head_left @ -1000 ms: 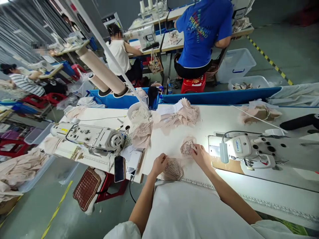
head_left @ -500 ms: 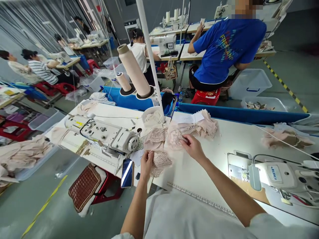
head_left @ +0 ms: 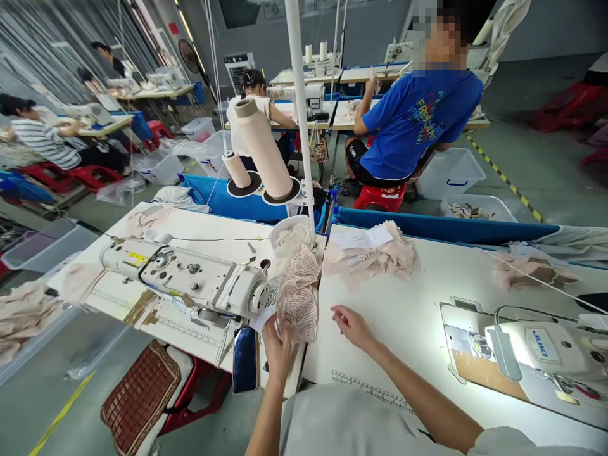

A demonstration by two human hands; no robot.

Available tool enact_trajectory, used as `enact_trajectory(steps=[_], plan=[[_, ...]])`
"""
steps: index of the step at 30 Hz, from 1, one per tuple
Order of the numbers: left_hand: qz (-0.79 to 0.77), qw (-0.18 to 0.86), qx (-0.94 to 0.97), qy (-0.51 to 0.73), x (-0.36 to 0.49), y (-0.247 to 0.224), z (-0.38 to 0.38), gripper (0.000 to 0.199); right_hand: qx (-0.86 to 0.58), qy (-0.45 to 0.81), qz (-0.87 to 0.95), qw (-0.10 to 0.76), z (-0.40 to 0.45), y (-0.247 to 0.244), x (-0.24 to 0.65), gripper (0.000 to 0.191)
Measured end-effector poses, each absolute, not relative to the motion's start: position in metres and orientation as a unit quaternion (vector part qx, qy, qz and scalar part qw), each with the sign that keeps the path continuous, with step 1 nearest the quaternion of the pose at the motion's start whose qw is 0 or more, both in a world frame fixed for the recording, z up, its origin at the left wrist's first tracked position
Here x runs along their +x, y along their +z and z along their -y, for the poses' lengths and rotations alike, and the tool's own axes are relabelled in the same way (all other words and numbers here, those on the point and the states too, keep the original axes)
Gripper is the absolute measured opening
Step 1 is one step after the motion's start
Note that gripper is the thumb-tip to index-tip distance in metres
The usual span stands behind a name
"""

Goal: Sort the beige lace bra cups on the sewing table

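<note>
Your left hand is pinching the lower edge of the pale pink lace fabric pile, fingers closed on it right at the near edge of the white worktable. The lace is heaping up and away from that hand, sitting over the seam between the two tables. Your right hand is hovering just to the right of the lace, fingers loosely spread, gripping nothing, not quite touching the pile as far as you can see.

Just left of your left hand, a black smartphone is lying at the table edge. Beyond it, the white industrial sewing machine lying on its side is stretching off to the left. To your right, a second white sewing machine with a lit lamp is glowing over its plate.

Past the lace, a stack of beige cut fabric pieces is spreading under a white paper slip. Farther back, the tall beige thread cone is leaning by the white pole, and a person in a blue T-shirt is sitting on a red stool.
</note>
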State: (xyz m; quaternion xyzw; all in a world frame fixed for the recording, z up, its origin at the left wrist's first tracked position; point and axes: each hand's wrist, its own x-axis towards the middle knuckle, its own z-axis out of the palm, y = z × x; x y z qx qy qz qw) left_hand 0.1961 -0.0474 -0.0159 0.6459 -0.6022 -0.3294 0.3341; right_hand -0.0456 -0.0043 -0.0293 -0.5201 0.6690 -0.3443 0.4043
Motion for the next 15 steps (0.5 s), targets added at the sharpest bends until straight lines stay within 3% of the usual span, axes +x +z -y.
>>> enact_trajectory(steps=[10, 15], plan=[[0.596, 0.344, 0.61, -0.393, 0.213, -0.02, 0.017, 0.051, -0.352, -0.404, -0.674, 0.509, -0.026, -0.054, -0.042, 0.049], [0.589, 0.396, 0.574, -0.407, 0.203, -0.034, 0.027, 0.053, -0.293, -0.437, -0.659, 0.537, -0.016, -0.055, -0.05, 0.046]])
